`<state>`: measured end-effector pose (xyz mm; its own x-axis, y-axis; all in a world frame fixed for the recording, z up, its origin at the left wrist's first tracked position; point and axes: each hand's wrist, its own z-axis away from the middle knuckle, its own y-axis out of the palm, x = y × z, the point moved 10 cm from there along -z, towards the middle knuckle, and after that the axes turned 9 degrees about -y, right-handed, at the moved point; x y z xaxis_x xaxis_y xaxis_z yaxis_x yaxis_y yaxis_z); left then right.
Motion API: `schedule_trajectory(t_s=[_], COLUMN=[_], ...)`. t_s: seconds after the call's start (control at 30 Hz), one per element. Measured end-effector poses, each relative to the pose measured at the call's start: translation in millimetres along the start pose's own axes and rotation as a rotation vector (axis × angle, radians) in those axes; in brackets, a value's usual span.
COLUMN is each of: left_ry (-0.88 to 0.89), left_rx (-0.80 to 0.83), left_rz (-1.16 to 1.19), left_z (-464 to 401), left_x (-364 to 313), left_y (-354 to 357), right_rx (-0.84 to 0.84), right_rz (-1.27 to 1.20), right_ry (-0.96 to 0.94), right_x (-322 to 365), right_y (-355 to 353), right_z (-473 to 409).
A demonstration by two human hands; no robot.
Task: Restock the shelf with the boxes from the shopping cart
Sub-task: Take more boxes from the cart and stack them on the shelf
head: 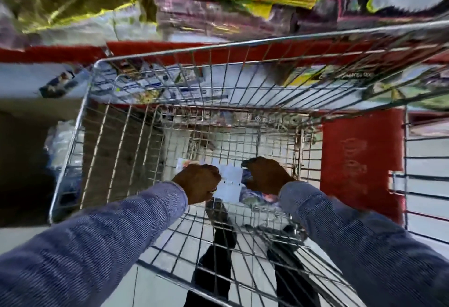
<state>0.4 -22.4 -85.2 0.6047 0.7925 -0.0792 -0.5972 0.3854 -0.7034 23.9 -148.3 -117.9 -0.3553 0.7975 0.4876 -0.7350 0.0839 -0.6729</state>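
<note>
Both hands are down in the shopping cart (pixel 73 151). The left hand (pixel 198 182) and right hand (pixel 266 175) have their fingers clamped on a white box (pixel 229 182)

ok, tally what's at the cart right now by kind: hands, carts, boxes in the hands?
hands: 2, left hand and right hand
cart: 1
box between the hands: 1 clear; more cannot be told, blurred
total: 4

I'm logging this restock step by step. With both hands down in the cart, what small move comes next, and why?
Probably lift the box straight up past the cart rim: the left hand and right hand already flank it low in the basket.
</note>
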Motion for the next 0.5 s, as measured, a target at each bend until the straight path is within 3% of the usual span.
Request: schedule_trajectory(t_s=[0.13,0.23,0.5], left_ry=[0.055,0.039,-0.036], left_rx=[0.04,-0.044,-0.027], left_rz=[-0.204,-0.355,-0.164], left_z=[-1,6,-11], left_x=[-12,-17,-20], left_y=[8,-2,7], right_rx=[-0.008,-0.003,-0.093], right_rz=[0.019,0.023,0.1], right_ry=[-0.043,-0.087,0.021], right_x=[9,14,6], right_y=[-1,-1,-38], right_z=[-9,-11,-11])
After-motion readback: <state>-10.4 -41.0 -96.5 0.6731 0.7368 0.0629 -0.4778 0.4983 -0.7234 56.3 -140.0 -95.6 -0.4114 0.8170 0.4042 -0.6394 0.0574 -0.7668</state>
